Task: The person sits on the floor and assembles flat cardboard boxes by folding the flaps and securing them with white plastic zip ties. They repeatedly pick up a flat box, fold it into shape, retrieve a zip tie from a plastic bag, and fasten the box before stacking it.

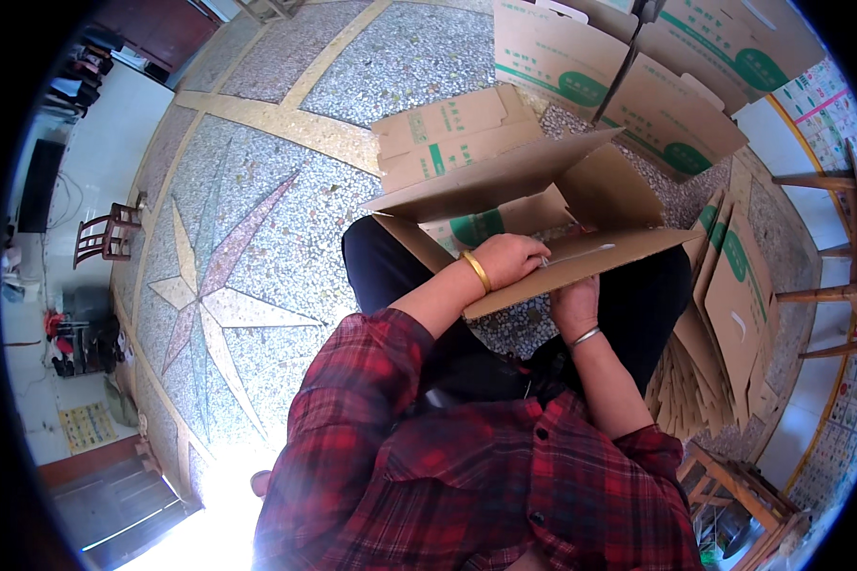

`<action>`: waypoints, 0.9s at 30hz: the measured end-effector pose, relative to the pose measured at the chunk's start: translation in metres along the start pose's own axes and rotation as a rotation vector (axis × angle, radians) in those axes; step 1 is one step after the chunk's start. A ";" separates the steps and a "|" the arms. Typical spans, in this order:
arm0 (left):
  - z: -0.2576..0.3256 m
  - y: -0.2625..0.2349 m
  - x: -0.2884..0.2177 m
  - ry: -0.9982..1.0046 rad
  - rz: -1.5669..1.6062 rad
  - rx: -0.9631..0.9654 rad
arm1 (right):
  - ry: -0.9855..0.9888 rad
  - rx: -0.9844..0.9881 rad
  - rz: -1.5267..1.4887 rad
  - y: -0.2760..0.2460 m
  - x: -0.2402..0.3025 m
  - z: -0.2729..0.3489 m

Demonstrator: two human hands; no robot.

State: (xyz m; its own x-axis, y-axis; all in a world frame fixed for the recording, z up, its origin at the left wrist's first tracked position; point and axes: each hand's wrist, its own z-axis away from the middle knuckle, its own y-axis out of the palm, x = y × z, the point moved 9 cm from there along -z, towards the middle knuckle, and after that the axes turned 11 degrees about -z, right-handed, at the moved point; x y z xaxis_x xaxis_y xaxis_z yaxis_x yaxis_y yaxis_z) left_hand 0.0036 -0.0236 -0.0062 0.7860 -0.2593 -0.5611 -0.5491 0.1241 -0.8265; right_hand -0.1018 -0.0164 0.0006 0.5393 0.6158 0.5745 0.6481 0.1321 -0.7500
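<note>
An open brown cardboard box [611,186] rests on my lap with its flaps raised and green print inside. A thin white strip [581,254], which looks like a carry handle, lies across the near flap [628,249]. My left hand [509,262] is on top of this flap, its fingers closed at the strip's left end. Under the near edge, my right hand [574,306] is curled against the flap; its fingertips are hidden behind the cardboard.
Beyond my knees a folded carton [452,133] lies on the speckled floor [257,209]. Standing boxes [562,57] fill the far right. Beside my right leg leans a stack of flattened cartons [733,305]. Wooden stools [733,495] stand at the right; a small chair [108,233] stands left.
</note>
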 end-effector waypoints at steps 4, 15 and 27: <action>0.005 0.003 -0.002 -0.003 0.035 -0.015 | -0.042 -0.049 0.008 -0.011 -0.001 -0.001; 0.019 0.008 -0.007 0.037 0.169 0.111 | -0.056 -0.041 -0.012 -0.034 0.000 0.009; 0.027 0.021 -0.033 0.110 0.231 0.189 | -0.110 0.051 0.207 -0.062 -0.002 0.020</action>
State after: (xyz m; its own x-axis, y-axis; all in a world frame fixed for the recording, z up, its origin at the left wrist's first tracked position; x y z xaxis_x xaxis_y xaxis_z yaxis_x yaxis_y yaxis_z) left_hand -0.0263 0.0138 -0.0058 0.6057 -0.3047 -0.7351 -0.6388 0.3646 -0.6775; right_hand -0.1539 -0.0108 0.0397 0.5941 0.7142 0.3700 0.5004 0.0320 -0.8652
